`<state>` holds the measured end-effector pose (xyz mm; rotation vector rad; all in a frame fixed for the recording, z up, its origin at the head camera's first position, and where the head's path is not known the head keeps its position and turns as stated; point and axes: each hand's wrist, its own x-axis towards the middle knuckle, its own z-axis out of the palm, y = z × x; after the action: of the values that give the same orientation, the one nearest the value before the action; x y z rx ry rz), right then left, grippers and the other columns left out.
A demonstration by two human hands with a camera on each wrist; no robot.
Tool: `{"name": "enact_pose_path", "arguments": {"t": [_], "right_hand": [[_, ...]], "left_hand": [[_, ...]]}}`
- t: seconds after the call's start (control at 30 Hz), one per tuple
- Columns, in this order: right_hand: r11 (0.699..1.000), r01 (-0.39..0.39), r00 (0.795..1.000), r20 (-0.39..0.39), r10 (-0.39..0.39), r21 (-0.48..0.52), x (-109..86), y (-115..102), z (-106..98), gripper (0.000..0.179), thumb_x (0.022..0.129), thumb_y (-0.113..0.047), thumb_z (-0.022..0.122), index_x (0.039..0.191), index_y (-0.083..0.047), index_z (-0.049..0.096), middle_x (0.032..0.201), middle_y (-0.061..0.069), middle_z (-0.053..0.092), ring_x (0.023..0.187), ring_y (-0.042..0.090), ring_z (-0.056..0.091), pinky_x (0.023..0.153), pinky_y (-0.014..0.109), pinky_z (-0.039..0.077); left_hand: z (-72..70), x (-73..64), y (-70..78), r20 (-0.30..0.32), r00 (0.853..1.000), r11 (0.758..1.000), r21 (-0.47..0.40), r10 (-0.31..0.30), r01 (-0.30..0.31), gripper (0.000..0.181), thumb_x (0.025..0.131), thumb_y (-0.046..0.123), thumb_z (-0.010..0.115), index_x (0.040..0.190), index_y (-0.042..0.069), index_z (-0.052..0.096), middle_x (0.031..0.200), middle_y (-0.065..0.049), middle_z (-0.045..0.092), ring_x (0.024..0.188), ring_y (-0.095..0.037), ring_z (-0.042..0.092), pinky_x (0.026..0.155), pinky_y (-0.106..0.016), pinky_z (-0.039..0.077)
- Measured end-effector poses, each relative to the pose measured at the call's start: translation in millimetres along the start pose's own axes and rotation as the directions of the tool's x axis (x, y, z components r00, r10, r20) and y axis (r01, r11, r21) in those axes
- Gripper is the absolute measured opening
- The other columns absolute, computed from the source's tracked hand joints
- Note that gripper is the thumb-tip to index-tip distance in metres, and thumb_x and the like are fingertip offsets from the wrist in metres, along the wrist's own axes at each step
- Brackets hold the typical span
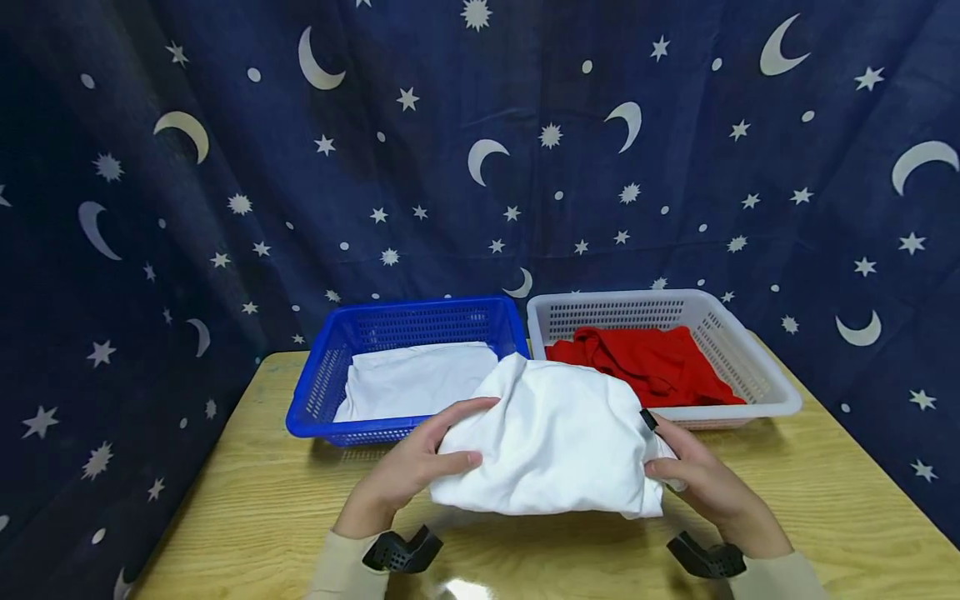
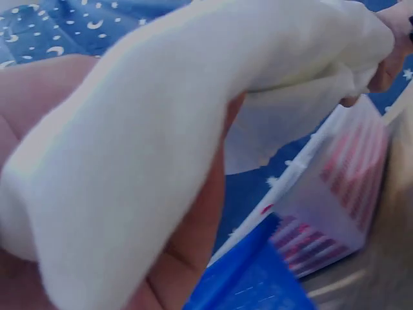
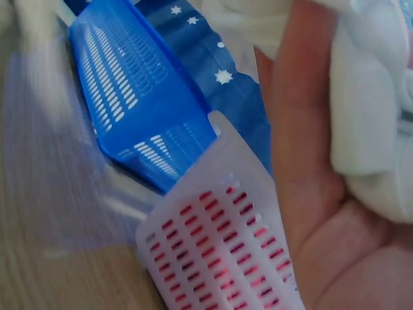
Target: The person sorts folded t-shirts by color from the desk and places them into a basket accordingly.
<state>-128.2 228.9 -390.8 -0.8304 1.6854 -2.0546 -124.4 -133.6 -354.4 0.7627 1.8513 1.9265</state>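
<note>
A folded white cloth [image 1: 555, 442] is held up between both hands above the front of the table. My left hand [image 1: 420, 462] grips its left end, thumb on the near face and fingers behind. At the other end my right hand [image 1: 697, 475] grips it the same way, with a small black band on one finger. In the left wrist view the cloth [image 2: 148, 129] drapes across the palm and hides part of the fingers. The right wrist view has the fingers [image 3: 303, 110] behind the cloth [image 3: 368, 97].
A blue basket [image 1: 300, 408] at the back left contains a folded white cloth [image 1: 412, 379]. Beside it a white basket [image 1: 772, 383] holds a red cloth [image 1: 652, 358]. Both stand on a wooden table [image 1: 247, 500] before a dark blue star-and-moon curtain [image 1: 420, 167].
</note>
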Motion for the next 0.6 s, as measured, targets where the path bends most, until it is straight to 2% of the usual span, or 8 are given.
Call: {"name": "enact_pose_path", "arguments": {"t": [0.23, 0.33, 0.43, 0.6], "right_hand": [[1.000, 0.020, 0.998, -0.054, -0.021, -0.018, 33.4, 2.1, 11.8, 0.058, 0.084, 0.009, 0.041, 0.138, -0.003, 0.024, 0.130, 0.015, 0.032, 0.109, 0.019, 0.043, 0.088, 0.034, 0.043], [0.999, 0.033, 0.997, -0.068, -0.034, -0.016, 47.7, 4.2, 17.0, 0.056, 0.082, 0.010, 0.041, 0.135, -0.002, 0.027, 0.126, 0.018, 0.034, 0.105, 0.021, 0.045, 0.085, 0.036, 0.045], [0.999, 0.051, 0.996, -0.079, -0.052, -0.008, 58.9, 6.6, 21.9, 0.056, 0.081, 0.012, 0.039, 0.134, -0.002, 0.029, 0.124, 0.018, 0.036, 0.103, 0.022, 0.046, 0.083, 0.037, 0.046], [0.996, 0.090, 0.990, -0.110, -0.087, 0.022, 75.7, 7.5, 29.7, 0.055, 0.081, 0.014, 0.036, 0.133, -0.001, 0.030, 0.124, 0.017, 0.036, 0.103, 0.022, 0.045, 0.081, 0.034, 0.046]], "left_hand": [[-18.4, -4.5, 10.1, -0.099, 0.994, 0.999, 0.039, 0.038, -0.034, 0.050, 0.086, 0.007, 0.058, 0.132, 0.018, 0.043, 0.128, -0.010, 0.041, 0.098, -0.022, 0.049, 0.072, -0.031, 0.048], [-25.1, -7.2, 11.7, -0.145, 0.989, 0.999, 0.001, 0.040, -0.040, 0.048, 0.087, 0.008, 0.056, 0.132, 0.016, 0.043, 0.125, -0.014, 0.042, 0.094, -0.023, 0.052, 0.069, -0.032, 0.050], [-31.8, -9.3, 11.0, -0.167, 0.985, 0.995, -0.075, 0.048, -0.061, 0.046, 0.089, 0.009, 0.053, 0.133, 0.013, 0.041, 0.123, -0.017, 0.041, 0.090, -0.023, 0.055, 0.068, -0.034, 0.051], [-41.8, -11.4, 7.3, -0.171, 0.981, 0.968, -0.214, 0.094, -0.130, 0.041, 0.094, 0.011, 0.041, 0.134, 0.010, 0.037, 0.122, -0.017, 0.039, 0.092, -0.021, 0.055, 0.070, -0.034, 0.051]]}}
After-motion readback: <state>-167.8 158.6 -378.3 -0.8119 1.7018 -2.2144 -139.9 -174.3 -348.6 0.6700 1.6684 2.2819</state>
